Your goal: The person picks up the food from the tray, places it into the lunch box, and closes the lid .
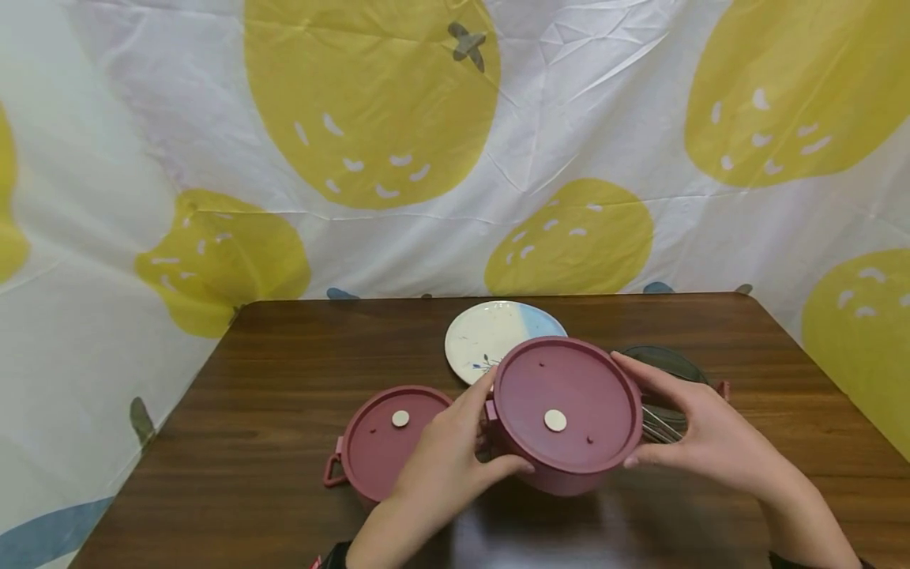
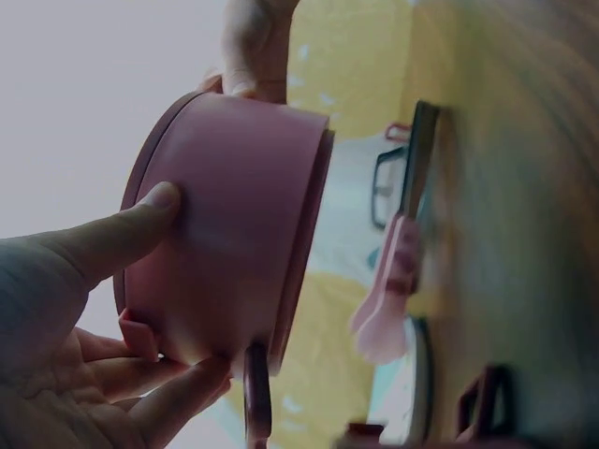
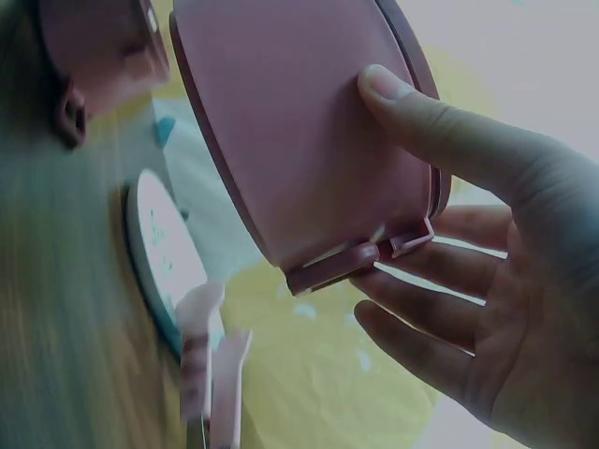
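A maroon lidded round container (image 1: 529, 403), with a small cream disc on its lid, is held up above the table. My left hand (image 1: 451, 450) grips its left side, thumb on the wall and fingers beneath its side handle, as the left wrist view shows. On the opposite side my right hand (image 1: 718, 435) holds it, the thumb (image 3: 402, 98) pressed along the wall and the fingers around the handle and clip area. The lid tilts toward the head camera. Behind my left hand a second maroon lidded pot (image 1: 377, 450) stands on the table, partly covered by that hand.
A white and blue plate (image 1: 476, 340) lies at the back, its front edge overlapped by the held container. At the right, a dark pan (image 1: 657, 359) sits partly behind my right hand, near tongs with pink ends (image 3: 197, 360). A fruit-print cloth (image 1: 398, 237) hangs behind the wooden table (image 1: 270, 395).
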The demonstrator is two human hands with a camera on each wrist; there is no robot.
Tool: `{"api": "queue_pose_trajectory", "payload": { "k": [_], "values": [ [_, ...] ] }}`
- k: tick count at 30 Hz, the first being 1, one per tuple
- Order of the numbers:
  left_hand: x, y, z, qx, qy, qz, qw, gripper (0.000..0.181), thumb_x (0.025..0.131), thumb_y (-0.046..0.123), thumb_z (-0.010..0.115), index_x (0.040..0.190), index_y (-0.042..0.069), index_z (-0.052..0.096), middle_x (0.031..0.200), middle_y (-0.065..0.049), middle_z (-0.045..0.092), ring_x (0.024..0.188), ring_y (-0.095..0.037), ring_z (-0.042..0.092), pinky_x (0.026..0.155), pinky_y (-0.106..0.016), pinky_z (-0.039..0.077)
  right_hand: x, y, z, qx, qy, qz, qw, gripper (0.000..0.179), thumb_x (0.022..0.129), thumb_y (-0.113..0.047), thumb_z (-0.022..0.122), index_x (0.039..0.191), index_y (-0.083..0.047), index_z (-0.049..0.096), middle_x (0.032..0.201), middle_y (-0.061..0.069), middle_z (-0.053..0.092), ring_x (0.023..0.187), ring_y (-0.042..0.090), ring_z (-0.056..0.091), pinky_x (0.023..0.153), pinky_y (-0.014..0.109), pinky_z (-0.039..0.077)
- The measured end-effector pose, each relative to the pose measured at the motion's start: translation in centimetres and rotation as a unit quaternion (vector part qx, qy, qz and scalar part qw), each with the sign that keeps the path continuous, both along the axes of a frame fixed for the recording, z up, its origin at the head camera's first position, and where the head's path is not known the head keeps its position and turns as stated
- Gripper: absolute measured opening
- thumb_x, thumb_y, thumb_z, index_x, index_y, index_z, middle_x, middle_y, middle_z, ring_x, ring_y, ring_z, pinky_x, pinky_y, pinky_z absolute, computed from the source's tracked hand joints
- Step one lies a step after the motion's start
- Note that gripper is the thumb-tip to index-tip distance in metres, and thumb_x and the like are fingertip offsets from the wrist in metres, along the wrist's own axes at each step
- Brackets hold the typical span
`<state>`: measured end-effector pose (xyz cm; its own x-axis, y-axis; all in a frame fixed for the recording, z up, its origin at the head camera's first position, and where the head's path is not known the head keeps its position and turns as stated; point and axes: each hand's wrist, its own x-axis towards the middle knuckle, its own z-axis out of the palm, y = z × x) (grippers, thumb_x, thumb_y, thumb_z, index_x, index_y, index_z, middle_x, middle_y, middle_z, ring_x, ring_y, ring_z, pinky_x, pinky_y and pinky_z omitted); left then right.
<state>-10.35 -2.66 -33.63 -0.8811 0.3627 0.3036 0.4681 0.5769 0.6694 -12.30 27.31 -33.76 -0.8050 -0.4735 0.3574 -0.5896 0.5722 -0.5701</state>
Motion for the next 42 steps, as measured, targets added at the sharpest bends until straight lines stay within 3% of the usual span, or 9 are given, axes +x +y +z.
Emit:
{"api": "queue_pose_trajectory", "payload": {
  "k": [6, 11, 17, 19, 24, 28, 31, 34, 42],
  "values": [
    [0.0, -2.8, 1.3, -0.008, 0.001, 0.022, 0.9997, 0.097, 0.067, 0.035, 0.084, 0.147, 0.017, 0.032, 0.13, -0.002, 0.057, 0.109, -0.011, 0.061, 0.093, -0.034, 0.049, -0.6, -2.9, 1.1, -0.014, 0.0, 0.018, 0.9997, 0.096, 0.066, -0.039, 0.083, 0.146, -0.023, 0.033, 0.135, -0.006, 0.054, 0.115, 0.005, 0.056, 0.092, 0.022, 0.048],
    [-0.2, -5.3, 1.9, 0.019, -0.03, 0.02, 0.9992, 0.098, 0.066, 0.029, 0.084, 0.147, 0.019, 0.031, 0.133, 0.0, 0.055, 0.11, -0.012, 0.061, 0.095, -0.033, 0.048, -1.2, -5.3, 1.6, -0.021, 0.002, 0.014, 0.9997, 0.094, 0.064, -0.046, 0.082, 0.145, -0.025, 0.037, 0.129, -0.006, 0.058, 0.111, 0.007, 0.059, 0.09, 0.028, 0.051],
    [-0.5, -8.3, 2.2, 0.071, -0.055, -0.021, 0.9957, 0.096, 0.07, 0.016, 0.082, 0.148, 0.011, 0.028, 0.139, -0.01, 0.048, 0.116, -0.022, 0.058, 0.092, -0.026, 0.049, -1.6, -8.3, 1.8, 0.001, 0.021, -0.007, 0.9997, 0.096, 0.061, -0.054, 0.081, 0.143, -0.027, 0.04, 0.121, -0.01, 0.062, 0.109, 0.007, 0.059, 0.098, 0.042, 0.043],
    [-0.6, -9.2, 2.3, 0.09, -0.065, -0.036, 0.9932, 0.094, 0.071, 0.012, 0.081, 0.148, 0.01, 0.027, 0.138, -0.013, 0.049, 0.117, -0.025, 0.057, 0.09, -0.025, 0.05, -1.6, -9.2, 1.9, 0.005, 0.025, -0.013, 0.9996, 0.098, 0.059, -0.056, 0.081, 0.143, -0.027, 0.04, 0.119, -0.01, 0.063, 0.11, 0.008, 0.059, 0.104, 0.049, 0.034],
    [-0.8, -11.2, 2.2, 0.094, -0.079, -0.05, 0.9912, 0.09, 0.073, 0.016, 0.08, 0.147, 0.015, 0.029, 0.134, -0.013, 0.052, 0.118, -0.027, 0.056, 0.09, -0.026, 0.05, -1.6, -11.2, 1.6, 0.006, 0.024, -0.024, 0.9994, 0.1, 0.056, -0.056, 0.082, 0.143, -0.026, 0.041, 0.116, -0.01, 0.064, 0.108, 0.006, 0.059, 0.108, 0.042, 0.033],
    [-0.8, -12.7, 2.0, 0.097, -0.11, -0.047, 0.9881, 0.09, 0.073, 0.022, 0.08, 0.148, 0.021, 0.029, 0.135, -0.01, 0.052, 0.119, -0.025, 0.055, 0.092, -0.027, 0.049, -1.7, -12.6, 1.0, 0.011, 0.028, -0.033, 0.999, 0.1, 0.055, -0.058, 0.082, 0.141, -0.026, 0.043, 0.118, -0.011, 0.063, 0.107, 0.005, 0.057, 0.096, 0.034, 0.045],
    [-0.9, -13.8, 1.7, 0.105, -0.133, -0.046, 0.9845, 0.091, 0.073, 0.023, 0.08, 0.148, 0.023, 0.028, 0.135, -0.01, 0.051, 0.119, -0.024, 0.055, 0.093, -0.027, 0.048, -1.7, -13.6, 0.7, 0.011, 0.033, -0.03, 0.9989, 0.099, 0.056, -0.059, 0.081, 0.141, -0.024, 0.044, 0.124, -0.01, 0.061, 0.106, 0.003, 0.058, 0.096, 0.033, 0.046],
    [-1.0, -14.8, 1.4, 0.113, -0.143, -0.054, 0.9819, 0.091, 0.074, 0.021, 0.079, 0.148, 0.021, 0.027, 0.134, -0.013, 0.05, 0.118, -0.023, 0.056, 0.093, -0.026, 0.048, -1.6, -14.5, 0.3, 0.007, 0.035, -0.024, 0.9991, 0.099, 0.057, -0.059, 0.08, 0.141, -0.023, 0.043, 0.127, -0.009, 0.059, 0.103, 0.001, 0.061, 0.091, 0.03, 0.049],
    [-1.3, -16.9, 0.5, 0.129, -0.171, -0.082, 0.9735, 0.09, 0.077, 0.012, 0.075, 0.15, 0.014, 0.022, 0.14, -0.018, 0.043, 0.121, -0.016, 0.053, 0.095, -0.024, 0.046, -1.5, -16.5, -0.5, 0.016, 0.032, -0.025, 0.9991, 0.101, 0.057, -0.062, 0.079, 0.142, -0.024, 0.042, 0.112, -0.011, 0.066, 0.095, -0.001, 0.061, 0.081, 0.026, 0.052]
  ]
}}
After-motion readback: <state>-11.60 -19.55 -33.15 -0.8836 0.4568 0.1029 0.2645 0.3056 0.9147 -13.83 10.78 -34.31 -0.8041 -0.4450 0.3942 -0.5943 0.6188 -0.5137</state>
